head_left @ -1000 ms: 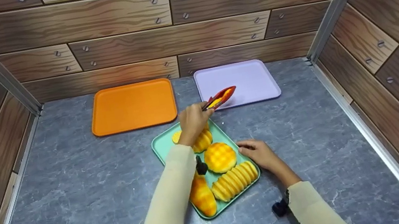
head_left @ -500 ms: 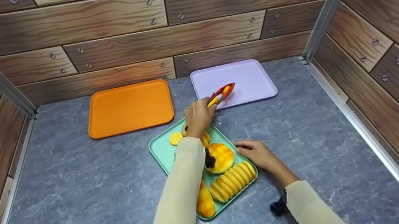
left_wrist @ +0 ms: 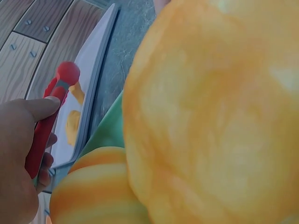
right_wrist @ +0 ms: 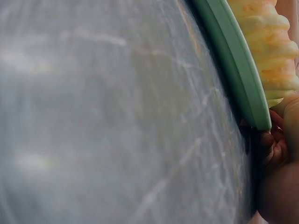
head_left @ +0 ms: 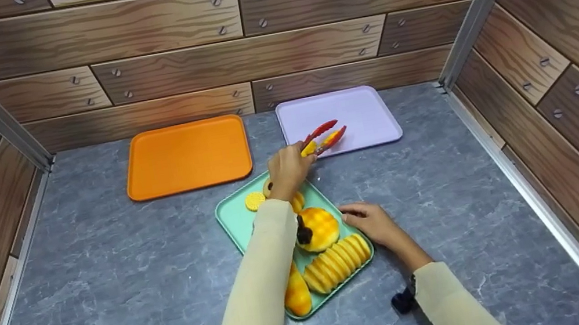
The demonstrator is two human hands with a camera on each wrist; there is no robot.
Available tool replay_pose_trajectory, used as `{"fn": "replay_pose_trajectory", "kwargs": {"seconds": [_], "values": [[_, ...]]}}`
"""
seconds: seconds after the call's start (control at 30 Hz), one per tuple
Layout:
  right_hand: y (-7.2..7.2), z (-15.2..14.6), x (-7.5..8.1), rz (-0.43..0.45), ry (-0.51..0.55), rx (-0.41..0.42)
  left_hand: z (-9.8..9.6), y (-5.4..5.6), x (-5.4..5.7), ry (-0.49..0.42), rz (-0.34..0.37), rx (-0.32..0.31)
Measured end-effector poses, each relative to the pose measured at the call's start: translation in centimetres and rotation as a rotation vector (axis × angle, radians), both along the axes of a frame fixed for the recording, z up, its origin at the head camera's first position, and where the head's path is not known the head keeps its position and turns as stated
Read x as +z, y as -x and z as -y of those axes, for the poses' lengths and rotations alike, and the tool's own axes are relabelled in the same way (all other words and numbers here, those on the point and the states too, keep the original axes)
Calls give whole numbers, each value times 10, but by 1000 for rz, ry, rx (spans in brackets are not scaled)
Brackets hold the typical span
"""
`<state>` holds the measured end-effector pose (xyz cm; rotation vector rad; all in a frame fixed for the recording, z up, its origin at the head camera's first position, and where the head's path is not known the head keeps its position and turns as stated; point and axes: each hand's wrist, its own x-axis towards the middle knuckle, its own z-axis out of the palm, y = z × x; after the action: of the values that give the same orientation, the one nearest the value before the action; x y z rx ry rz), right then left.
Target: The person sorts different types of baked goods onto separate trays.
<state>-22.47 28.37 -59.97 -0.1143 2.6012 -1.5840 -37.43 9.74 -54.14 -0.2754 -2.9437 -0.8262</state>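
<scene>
Red tongs (head_left: 321,129), gripped by our left hand (head_left: 288,170), reach past the green tray (head_left: 233,212); our right hand (head_left: 372,222) pinches its rim (right_wrist: 244,70).

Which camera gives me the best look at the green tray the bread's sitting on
The head view: it shows most of the green tray, though the left sleeve covers part. The left wrist view catches only a green patch beside bread; the right wrist view shows just a stretch of rim by the right hand.
</scene>
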Motion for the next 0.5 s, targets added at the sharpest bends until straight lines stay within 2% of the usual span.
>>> {"fn": "replay_pose_trajectory", "kwargs": {"seconds": [0.3,0.5], "values": [[2,0,-2,15,-39,-7,2,0,-2,-26,108,8],[2,-1,-2,9,-33,-2,9,0,2,-74,136,-10]]}}
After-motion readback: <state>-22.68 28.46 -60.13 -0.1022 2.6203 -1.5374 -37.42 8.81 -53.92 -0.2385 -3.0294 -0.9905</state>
